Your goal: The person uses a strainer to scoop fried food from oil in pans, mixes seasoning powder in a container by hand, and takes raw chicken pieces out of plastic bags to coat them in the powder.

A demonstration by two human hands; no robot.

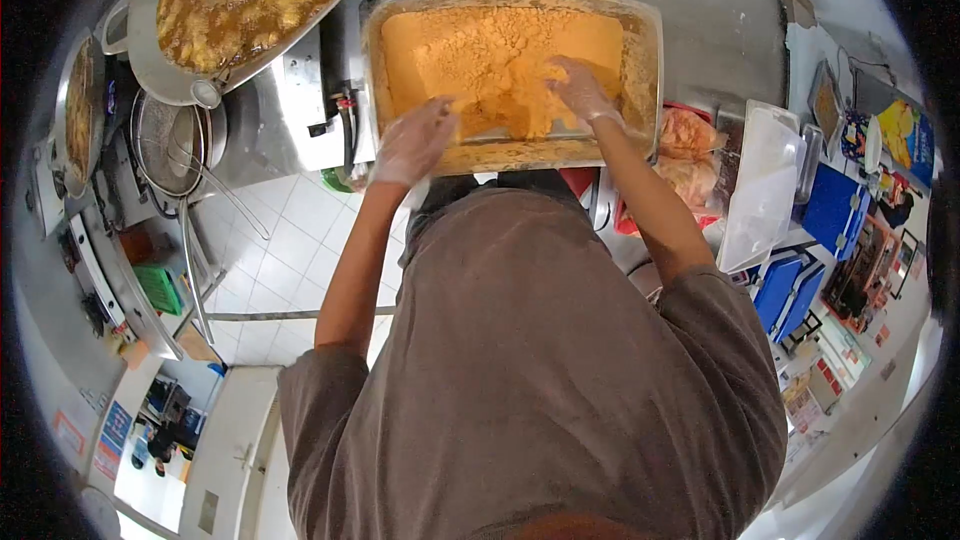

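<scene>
A large rectangular tub holds orange, flour-like powder, lumpy at the back and thinned out in the middle. Over its near left corner is my left hand, in a clear plastic glove, fingers loosely bent and slightly blurred. My right hand, gloved the same way, hovers at or just above the powder right of centre, with its fingers apart. I see nothing held in either hand. Whether the fingertips touch the powder is hard to tell.
At upper left, a big pan of bubbling oil contains frying pieces. Below it hang or rest wire strainers. Right of the tub lie bags of raw meat and a white plastic lid or tray. Tiled floor shows at left.
</scene>
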